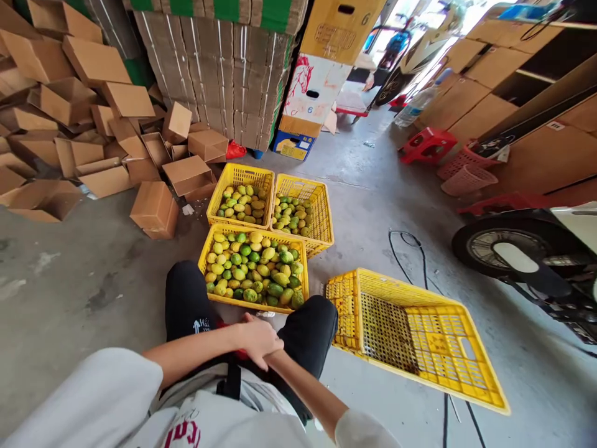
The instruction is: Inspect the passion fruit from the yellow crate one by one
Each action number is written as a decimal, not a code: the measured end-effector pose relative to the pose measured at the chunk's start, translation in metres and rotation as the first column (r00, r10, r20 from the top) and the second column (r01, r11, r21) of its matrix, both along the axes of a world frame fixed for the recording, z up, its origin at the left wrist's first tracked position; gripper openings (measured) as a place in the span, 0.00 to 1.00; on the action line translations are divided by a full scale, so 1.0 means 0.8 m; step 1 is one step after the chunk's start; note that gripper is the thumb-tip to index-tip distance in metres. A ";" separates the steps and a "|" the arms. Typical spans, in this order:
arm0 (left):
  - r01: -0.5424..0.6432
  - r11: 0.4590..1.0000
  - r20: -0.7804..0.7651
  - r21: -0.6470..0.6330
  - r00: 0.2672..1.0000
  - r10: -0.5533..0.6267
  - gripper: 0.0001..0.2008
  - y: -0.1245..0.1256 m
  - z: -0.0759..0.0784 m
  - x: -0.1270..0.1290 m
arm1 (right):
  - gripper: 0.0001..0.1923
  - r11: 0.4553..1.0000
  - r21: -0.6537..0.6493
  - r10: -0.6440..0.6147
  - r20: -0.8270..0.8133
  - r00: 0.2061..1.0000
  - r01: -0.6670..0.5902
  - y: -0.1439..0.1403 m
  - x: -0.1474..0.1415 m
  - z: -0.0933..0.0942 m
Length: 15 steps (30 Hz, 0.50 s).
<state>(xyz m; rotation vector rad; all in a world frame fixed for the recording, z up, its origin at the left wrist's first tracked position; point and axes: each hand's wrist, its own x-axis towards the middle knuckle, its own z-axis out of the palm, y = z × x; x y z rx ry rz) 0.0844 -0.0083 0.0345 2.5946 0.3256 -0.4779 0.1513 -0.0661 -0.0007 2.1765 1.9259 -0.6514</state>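
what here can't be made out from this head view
- Right hand: hidden under the left hand, which lies over the right wrist; whether it holds anything cannot be told.
- Fruit in the nearest yellow crate: lower layers covered by the top ones.
- Scooter: cut off by the right edge.
- Print on the blue box: too small.

Far crates: two yellow crates [270,202] of green-yellow fruit, side by side, well ahead of the hand.
Empty crate: a tipped yellow crate [415,336], to the right of the hand, on the concrete floor [93,280].
Cardboard boxes: loose heap [84,124], far ahead and left.
Flat cartons: strapped stack [219,68], far ahead.
Scooter wheel: black tyre [508,249], far right.
Cable: black loop [410,249] on the floor, ahead right.
Red stool: [426,144], far ahead right.
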 end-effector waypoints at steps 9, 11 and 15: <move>-0.479 0.877 0.252 -0.043 0.844 0.473 0.16 0.018 -0.063 -0.033 | 0.18 0.994 0.104 0.023 -0.111 0.994 -0.011 0.049 -0.029 -0.057; -0.503 0.862 0.231 -0.062 0.833 0.502 0.16 0.020 -0.077 -0.040 | 0.18 0.991 0.132 0.030 -0.184 0.982 -0.006 0.060 -0.054 -0.064; -0.505 0.854 0.213 -0.126 0.827 0.521 0.15 0.031 -0.098 -0.051 | 0.22 0.985 0.160 0.112 -0.363 0.925 -0.056 0.076 -0.081 -0.067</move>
